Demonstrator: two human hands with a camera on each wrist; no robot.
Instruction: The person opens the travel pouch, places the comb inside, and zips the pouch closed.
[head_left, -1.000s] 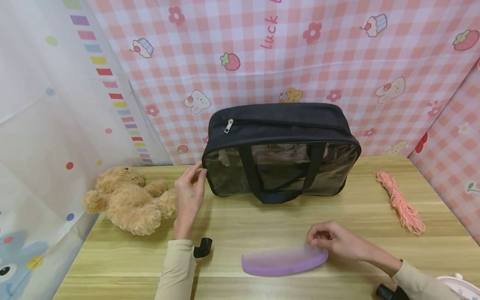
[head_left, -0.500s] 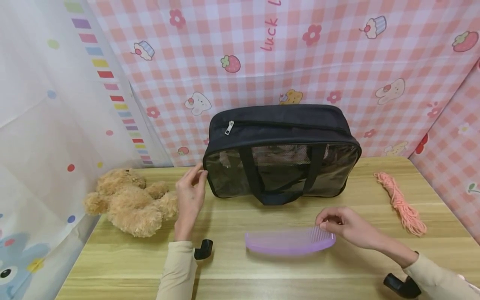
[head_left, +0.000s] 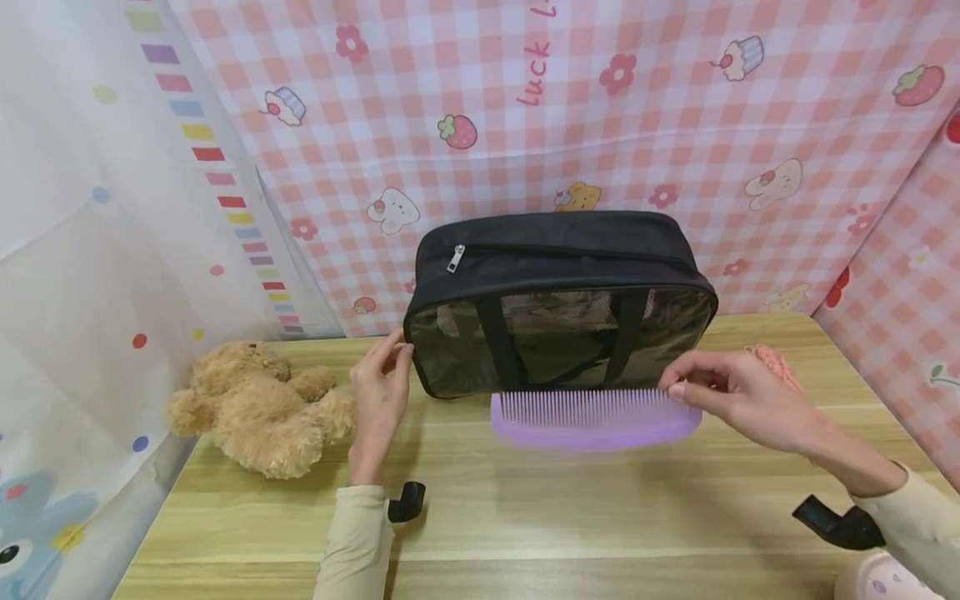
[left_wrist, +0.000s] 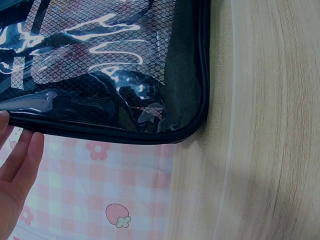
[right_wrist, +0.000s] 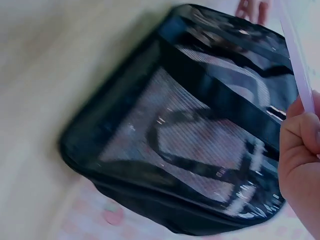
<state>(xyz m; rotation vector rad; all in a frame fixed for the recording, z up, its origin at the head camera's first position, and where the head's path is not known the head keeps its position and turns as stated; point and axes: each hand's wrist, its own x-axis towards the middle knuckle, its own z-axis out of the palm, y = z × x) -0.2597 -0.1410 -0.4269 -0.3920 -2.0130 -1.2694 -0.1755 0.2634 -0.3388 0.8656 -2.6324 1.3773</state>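
Note:
A purple comb (head_left: 596, 429) hangs above the table, teeth up, just in front of the bag's lower front. My right hand (head_left: 742, 400) pinches its right end between thumb and fingers; in the right wrist view the comb (right_wrist: 295, 55) appears edge-on above the hand (right_wrist: 302, 155). The black bag (head_left: 558, 237) with a clear front panel stands upright at the back, its zip pull (head_left: 456, 258) at the top left. My left hand (head_left: 380, 392) grips the bag's left edge, thumb at the front and fingers at the side. The comb partly hides the bag's handle.
A tan plush toy (head_left: 258, 408) lies left of my left hand. Behind my right hand is a pink yarn bundle (head_left: 776, 367), mostly hidden. A pale round container (head_left: 885, 579) sits at the front right. A checked cloth (head_left: 510, 167) hangs behind the bag.
My right hand has lifted the comb off the table and carried it up and forward toward the bag. The left hand has stayed at the bag's edge.

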